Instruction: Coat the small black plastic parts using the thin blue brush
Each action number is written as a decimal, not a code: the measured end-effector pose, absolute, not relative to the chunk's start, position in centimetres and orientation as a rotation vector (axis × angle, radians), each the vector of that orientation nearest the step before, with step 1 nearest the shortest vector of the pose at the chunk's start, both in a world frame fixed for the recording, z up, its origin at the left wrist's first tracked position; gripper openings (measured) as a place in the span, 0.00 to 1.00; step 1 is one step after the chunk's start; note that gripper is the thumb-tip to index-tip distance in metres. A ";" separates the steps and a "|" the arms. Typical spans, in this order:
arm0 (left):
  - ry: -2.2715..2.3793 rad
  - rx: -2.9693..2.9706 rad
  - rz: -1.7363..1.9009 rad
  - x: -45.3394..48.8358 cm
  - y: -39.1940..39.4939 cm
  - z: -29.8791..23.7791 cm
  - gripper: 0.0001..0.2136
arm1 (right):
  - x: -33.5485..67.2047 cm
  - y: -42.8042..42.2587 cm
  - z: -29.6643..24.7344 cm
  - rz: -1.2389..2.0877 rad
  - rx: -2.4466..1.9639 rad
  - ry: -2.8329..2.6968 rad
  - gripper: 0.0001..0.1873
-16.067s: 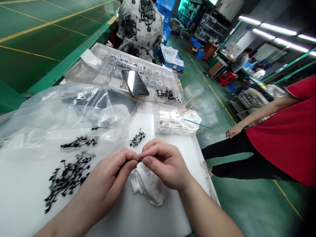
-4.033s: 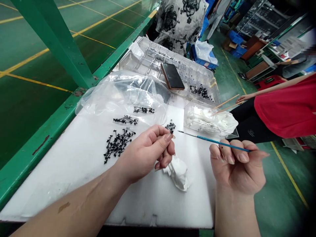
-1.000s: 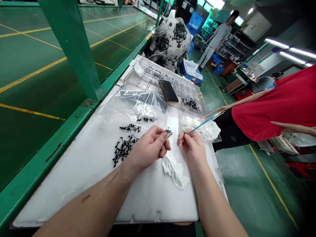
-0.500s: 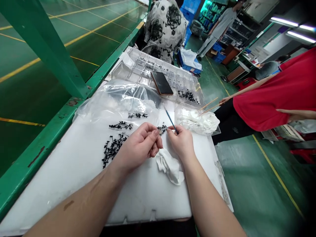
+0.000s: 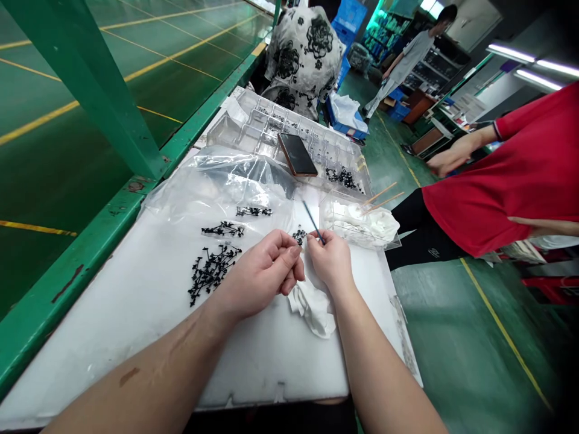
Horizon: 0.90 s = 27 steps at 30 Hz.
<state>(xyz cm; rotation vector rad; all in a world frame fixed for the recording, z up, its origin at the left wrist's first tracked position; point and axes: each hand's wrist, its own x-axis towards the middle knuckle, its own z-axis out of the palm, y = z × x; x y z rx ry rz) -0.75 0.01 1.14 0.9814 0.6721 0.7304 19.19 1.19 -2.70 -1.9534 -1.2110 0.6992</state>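
On the worktop (image 5: pixel 253 355), a white cloth (image 5: pixel 314 310) is lying just beside your right hand (image 5: pixel 332 258), which is gripping a thin blue stick (image 5: pixel 312 219), while your left hand (image 5: pixel 271 268) is making a closed pinch, whether on anything I cannot tell. Small parts (image 5: pixel 299 234) are lying just beyond your left hand; farther back, a phone (image 5: pixel 298 155) is resting on a compartmented tray (image 5: pixel 246 137).

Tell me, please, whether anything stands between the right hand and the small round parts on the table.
Nothing visible stands between the right hand and the small round parts: the hand appears close beside them. The blue stick it holds slants past them, and the white cloth lies nearer the camera, outside that gap.
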 end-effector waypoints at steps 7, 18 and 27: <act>0.878 1.363 0.676 -0.4 -0.7 1.3 0.11 | 18.5 -2.7 0.4 1.242 -1.457 -0.868 0.22; 0.995 1.562 0.638 -0.1 -0.3 1.1 0.10 | 17.2 -3.7 0.1 1.444 -1.179 -0.696 0.13; 0.952 1.299 0.700 -0.2 -0.7 0.6 0.10 | 17.5 -3.6 0.3 1.454 -1.132 -0.654 0.13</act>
